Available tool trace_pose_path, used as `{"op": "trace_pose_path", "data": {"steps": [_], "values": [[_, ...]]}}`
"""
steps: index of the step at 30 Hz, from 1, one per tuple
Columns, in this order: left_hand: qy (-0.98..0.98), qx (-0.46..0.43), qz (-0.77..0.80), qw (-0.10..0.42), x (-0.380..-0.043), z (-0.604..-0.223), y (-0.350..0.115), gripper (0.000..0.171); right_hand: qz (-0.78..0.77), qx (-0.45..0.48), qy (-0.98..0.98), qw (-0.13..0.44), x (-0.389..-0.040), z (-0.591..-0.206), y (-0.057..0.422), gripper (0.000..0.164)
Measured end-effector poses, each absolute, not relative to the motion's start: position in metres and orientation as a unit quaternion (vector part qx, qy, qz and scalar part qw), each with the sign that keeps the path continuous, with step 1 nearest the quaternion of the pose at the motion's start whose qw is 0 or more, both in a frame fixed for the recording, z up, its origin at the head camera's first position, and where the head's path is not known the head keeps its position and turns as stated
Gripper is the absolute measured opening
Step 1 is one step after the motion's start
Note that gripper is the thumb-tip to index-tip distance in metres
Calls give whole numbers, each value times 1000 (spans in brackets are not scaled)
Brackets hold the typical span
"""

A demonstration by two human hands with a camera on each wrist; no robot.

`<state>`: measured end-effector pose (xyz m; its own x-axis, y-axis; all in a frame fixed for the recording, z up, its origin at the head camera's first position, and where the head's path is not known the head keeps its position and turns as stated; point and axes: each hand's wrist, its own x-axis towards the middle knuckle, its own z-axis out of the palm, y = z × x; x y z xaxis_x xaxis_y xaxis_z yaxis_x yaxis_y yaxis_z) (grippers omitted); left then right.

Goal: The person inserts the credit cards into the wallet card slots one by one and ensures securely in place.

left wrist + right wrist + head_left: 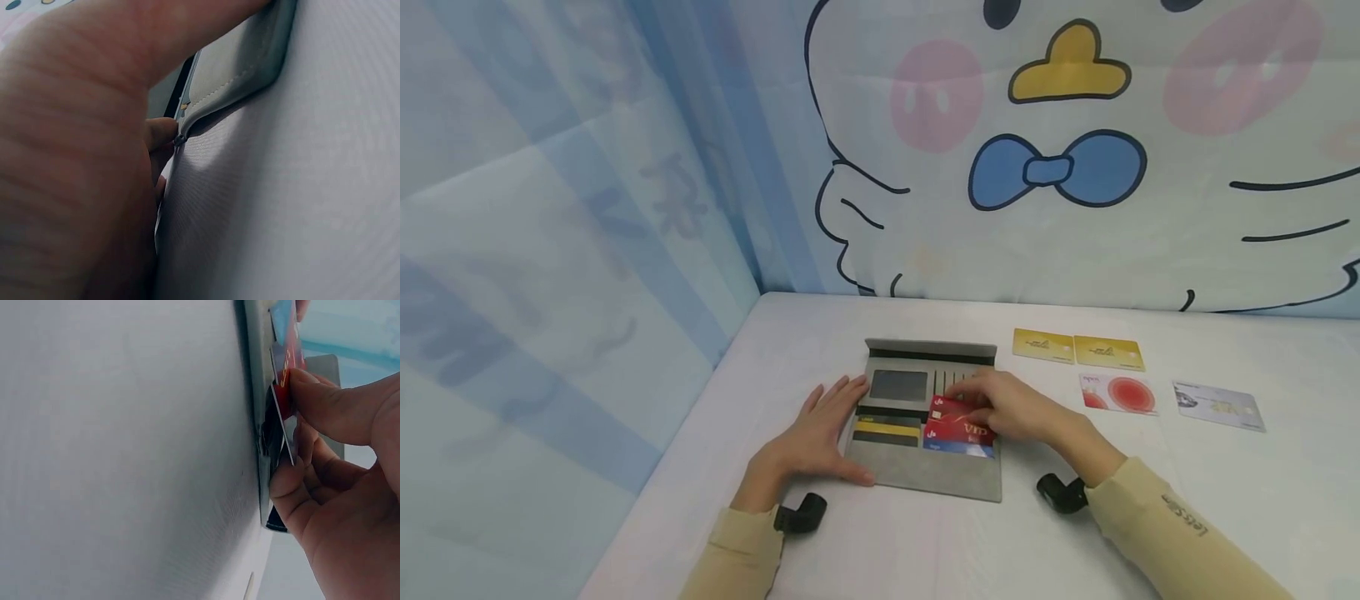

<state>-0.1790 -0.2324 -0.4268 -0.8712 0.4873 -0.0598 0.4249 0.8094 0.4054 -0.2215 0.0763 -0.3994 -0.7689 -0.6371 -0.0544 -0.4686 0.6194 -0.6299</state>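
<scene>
A grey card wallet [936,482] lies unfolded on the white table, its far flap raised. My left hand [815,439] rests along the wallet's left side, fingers stretched out and thumb at the near corner. Between thumb and fingers, my right hand [1011,407] pinches a red bank card [946,427] over the wallet's right-hand slots. The right wrist view shows the red card [284,403] tilted up from the wallet, thumb on its face. A blue-edged card [958,448] shows just below it. Black-and-gold cards [886,432] fill the left slots.
To the wallet's right lie two gold cards [1042,345] side by side, a white card with a red circle [1120,393] and a silver card [1219,406]. A printed curtain [925,225] hangs behind the table and along its left side.
</scene>
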Motion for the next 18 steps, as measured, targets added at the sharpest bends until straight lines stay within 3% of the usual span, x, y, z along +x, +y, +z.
{"op": "trace_pose_path", "data": {"steps": [18], "values": [[947,238,198,85,-179,-425,-233,124,-297,-328,876,192,-233,-392,73,39]]}}
